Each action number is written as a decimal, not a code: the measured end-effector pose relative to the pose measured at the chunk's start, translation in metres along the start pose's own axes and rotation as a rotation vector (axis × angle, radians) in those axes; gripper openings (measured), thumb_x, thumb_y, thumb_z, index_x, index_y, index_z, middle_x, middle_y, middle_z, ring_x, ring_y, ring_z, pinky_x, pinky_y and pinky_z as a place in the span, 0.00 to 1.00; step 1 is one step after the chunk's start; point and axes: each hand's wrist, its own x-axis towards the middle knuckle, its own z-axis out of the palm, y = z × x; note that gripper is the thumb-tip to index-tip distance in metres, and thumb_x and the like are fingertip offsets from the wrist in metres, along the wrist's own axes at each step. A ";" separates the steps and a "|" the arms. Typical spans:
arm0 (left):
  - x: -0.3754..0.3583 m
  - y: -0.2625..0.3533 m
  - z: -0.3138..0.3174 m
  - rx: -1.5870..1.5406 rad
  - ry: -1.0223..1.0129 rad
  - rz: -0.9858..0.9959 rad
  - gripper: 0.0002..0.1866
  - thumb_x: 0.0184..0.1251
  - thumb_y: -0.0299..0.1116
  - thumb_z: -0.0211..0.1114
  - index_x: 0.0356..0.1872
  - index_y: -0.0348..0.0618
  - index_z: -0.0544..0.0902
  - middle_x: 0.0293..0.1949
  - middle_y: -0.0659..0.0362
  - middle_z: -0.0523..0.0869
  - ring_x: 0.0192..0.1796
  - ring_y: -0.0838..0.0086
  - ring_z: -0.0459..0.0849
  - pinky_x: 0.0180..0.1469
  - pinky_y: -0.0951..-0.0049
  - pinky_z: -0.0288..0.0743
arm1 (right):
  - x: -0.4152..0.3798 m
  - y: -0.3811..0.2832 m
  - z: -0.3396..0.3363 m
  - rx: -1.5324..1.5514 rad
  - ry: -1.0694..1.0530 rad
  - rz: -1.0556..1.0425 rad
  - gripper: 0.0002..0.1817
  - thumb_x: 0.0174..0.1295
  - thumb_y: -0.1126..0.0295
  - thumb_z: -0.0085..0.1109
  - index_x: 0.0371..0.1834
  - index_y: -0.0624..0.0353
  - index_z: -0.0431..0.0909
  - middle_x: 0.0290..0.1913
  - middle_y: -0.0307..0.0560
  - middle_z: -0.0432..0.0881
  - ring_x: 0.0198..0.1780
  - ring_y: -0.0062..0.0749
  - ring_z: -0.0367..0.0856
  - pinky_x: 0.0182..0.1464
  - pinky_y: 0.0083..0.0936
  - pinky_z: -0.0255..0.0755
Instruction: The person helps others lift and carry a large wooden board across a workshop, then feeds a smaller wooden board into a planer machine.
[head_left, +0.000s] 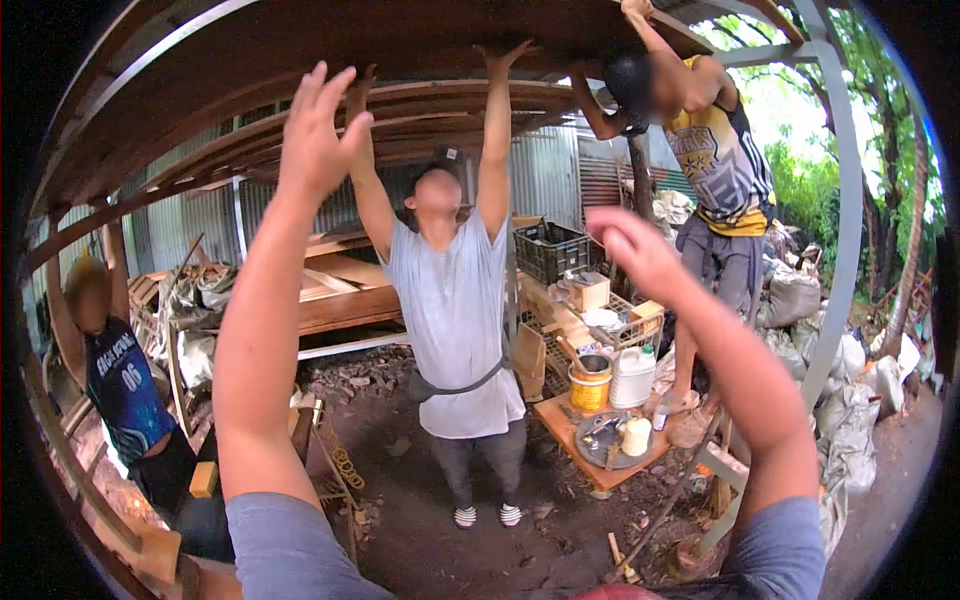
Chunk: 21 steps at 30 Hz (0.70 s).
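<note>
Both my arms reach up in front of me. My left hand (322, 140) is raised with its fingers spread, holding nothing, just below a broad dark brown board (430, 38) overhead. My right hand (640, 250) is lower and to the right, slightly blurred, its fingers pointing left and nothing visible in them. Facing me, a person in a grey shirt (445, 290) presses both palms up against the board's underside. At the left, a person in a blue jersey (122, 375) also has both arms up. A person in a yellow jersey (715, 150) stands raised at the right, arms up near the board.
A small wooden table (560, 445) carries a yellow bucket (590, 385), a white jug (632, 378) and a round tray (600, 455). Behind are a black crate (550, 252) and stacked lumber (345, 310). A grey metal post (845, 200) and filled sacks (800, 290) stand right.
</note>
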 end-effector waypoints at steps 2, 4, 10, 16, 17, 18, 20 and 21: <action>0.019 -0.029 0.012 0.078 0.044 0.046 0.30 0.60 0.41 0.63 0.65 0.55 0.67 0.69 0.49 0.61 0.70 0.52 0.58 0.69 0.56 0.56 | 0.068 -0.007 0.003 -0.186 0.087 -0.243 0.20 0.67 0.60 0.49 0.54 0.64 0.72 0.53 0.48 0.76 0.54 0.32 0.74 0.60 0.28 0.65; 0.026 -0.053 0.017 0.123 0.052 0.078 0.30 0.62 0.42 0.61 0.66 0.57 0.66 0.69 0.51 0.60 0.71 0.55 0.57 0.68 0.55 0.57 | 0.128 -0.031 0.004 -0.256 0.095 -0.202 0.21 0.67 0.58 0.50 0.56 0.62 0.72 0.54 0.50 0.76 0.55 0.35 0.74 0.58 0.28 0.66; 0.023 -0.105 0.021 0.155 0.050 0.174 0.29 0.62 0.42 0.61 0.65 0.56 0.67 0.70 0.52 0.60 0.71 0.56 0.57 0.68 0.56 0.57 | 0.245 -0.044 0.032 -0.463 0.302 -0.412 0.25 0.63 0.53 0.55 0.56 0.59 0.73 0.52 0.52 0.77 0.52 0.38 0.77 0.56 0.29 0.69; 0.010 -0.134 0.019 0.220 0.029 0.226 0.30 0.60 0.41 0.63 0.64 0.55 0.68 0.68 0.50 0.62 0.70 0.54 0.59 0.68 0.56 0.57 | 0.285 -0.042 0.065 -0.609 0.397 -0.503 0.26 0.61 0.50 0.57 0.56 0.58 0.73 0.53 0.52 0.76 0.52 0.39 0.77 0.54 0.29 0.70; 0.011 -0.138 0.018 0.221 0.030 0.234 0.31 0.59 0.41 0.64 0.65 0.55 0.67 0.68 0.49 0.62 0.70 0.54 0.59 0.68 0.56 0.57 | 0.291 -0.042 0.067 -0.654 0.406 -0.518 0.27 0.61 0.50 0.57 0.56 0.57 0.73 0.53 0.52 0.76 0.52 0.39 0.77 0.54 0.28 0.70; 0.013 -0.140 0.016 0.230 0.018 0.225 0.31 0.59 0.42 0.64 0.65 0.55 0.67 0.69 0.50 0.61 0.71 0.54 0.58 0.69 0.56 0.57 | 0.295 -0.043 0.070 -0.646 0.412 -0.492 0.27 0.61 0.50 0.57 0.56 0.57 0.74 0.54 0.52 0.76 0.54 0.41 0.75 0.56 0.30 0.69; 0.018 -0.141 0.013 0.259 0.008 0.218 0.31 0.60 0.42 0.64 0.66 0.56 0.66 0.69 0.50 0.60 0.71 0.53 0.57 0.69 0.56 0.56 | 0.303 -0.043 0.072 -0.663 0.443 -0.538 0.27 0.61 0.50 0.57 0.56 0.57 0.74 0.54 0.53 0.76 0.56 0.43 0.74 0.57 0.31 0.68; 0.021 -0.143 0.015 0.263 0.019 0.209 0.31 0.60 0.43 0.63 0.66 0.56 0.66 0.69 0.50 0.60 0.71 0.53 0.57 0.69 0.56 0.56 | 0.305 -0.041 0.073 -0.697 0.464 -0.559 0.27 0.61 0.50 0.57 0.56 0.57 0.74 0.55 0.53 0.75 0.57 0.44 0.73 0.59 0.33 0.67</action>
